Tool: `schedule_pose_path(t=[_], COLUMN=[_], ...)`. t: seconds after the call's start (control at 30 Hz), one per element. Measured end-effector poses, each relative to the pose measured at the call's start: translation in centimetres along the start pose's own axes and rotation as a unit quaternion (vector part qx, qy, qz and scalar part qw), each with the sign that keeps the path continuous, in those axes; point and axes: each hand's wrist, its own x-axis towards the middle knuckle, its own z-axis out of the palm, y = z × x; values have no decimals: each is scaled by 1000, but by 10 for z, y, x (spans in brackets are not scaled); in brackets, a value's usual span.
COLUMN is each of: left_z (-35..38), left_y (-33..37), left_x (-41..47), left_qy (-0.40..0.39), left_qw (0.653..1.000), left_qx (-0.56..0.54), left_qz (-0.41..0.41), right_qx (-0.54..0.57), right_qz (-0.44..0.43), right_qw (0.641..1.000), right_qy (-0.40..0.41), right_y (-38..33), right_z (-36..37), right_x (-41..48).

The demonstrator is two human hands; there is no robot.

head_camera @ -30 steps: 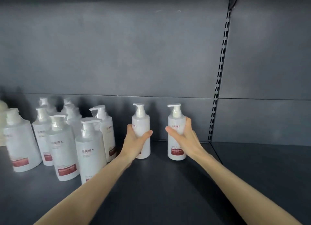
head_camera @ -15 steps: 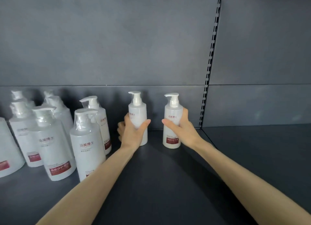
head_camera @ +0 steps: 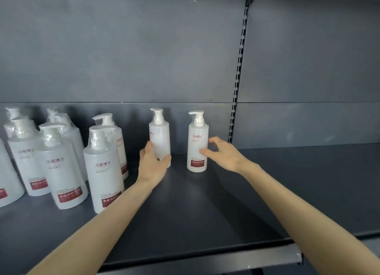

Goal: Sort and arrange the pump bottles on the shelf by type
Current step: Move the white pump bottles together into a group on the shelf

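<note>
**Grey metal shelf (head_camera: 205, 213): one firm grip, one loose hand**

Your left hand (head_camera: 153, 164) grips a slim white plastic pump bottle (head_camera: 160, 135) round its lower half. The thumb lies across the front and the fingers go behind. The bottle stands upright on the shelf, close to the dark grey back panel (head_camera: 144, 48), spout pointing left.

Your right hand (head_camera: 225, 154) is loose and spread at the second slim white pump bottle (head_camera: 197, 143). The thumb tip lies over the bottle's front right and the fingers curve past its right edge. Can't tell whether the fingers touch it. That bottle is also upright near the back panel, red label low on the front, spout left. It stands to the right of the first with a clear gap between them.

Larger white pump bottles (head_camera: 102, 172) with red labels cluster at the left of the shelf. All are upright, several rows deep, with clear film over their pumps. The nearest one stands just left of your left forearm; the leftmost is cut off by the frame edge.

The black slotted upright (head_camera: 238, 69) runs down the back panel just right of the second slim bottle, behind your right hand.
</note>
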Motion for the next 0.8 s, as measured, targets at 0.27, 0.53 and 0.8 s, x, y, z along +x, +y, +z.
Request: schedule_pose_path(t=[0.27,0.53,0.8], left_z=[12,98,200], left_y=[44,126,234], left_x=[-48,-109,-170], left_qy=[-41,-154,-194], left_qw=[991,956,901], left_qx=[76,148,217], left_qz=[106,203,321], right_qx=[-113,-193,-246], right_qz=[5,42,86], right_qw=[994,980,960], right_qy=[-1,32,102], right_y=[25,79,147], right_z=[-54,-154,-271], right_x=[-42,-129,-230])
